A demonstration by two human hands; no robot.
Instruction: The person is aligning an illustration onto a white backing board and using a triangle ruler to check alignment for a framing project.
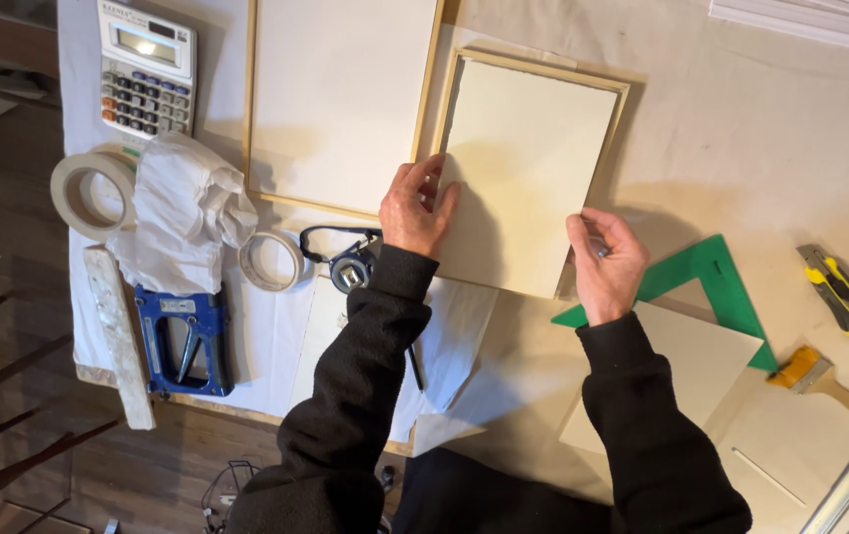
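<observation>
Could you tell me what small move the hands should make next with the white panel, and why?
Probably press the panel down flat into the frame. The left hand holds its left edge and the right hand its lower right corner. The panel looks tilted inside the frame, its near edge past where the frame's near side should be.

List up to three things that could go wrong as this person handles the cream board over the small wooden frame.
1. The cream board, gripped only at its edges by the left hand and right hand, could bend or slip askew on the wooden frame.
2. The utility knife lies near the right sleeve and might be knocked.
3. Fingers could smudge the board's pale face.
</observation>
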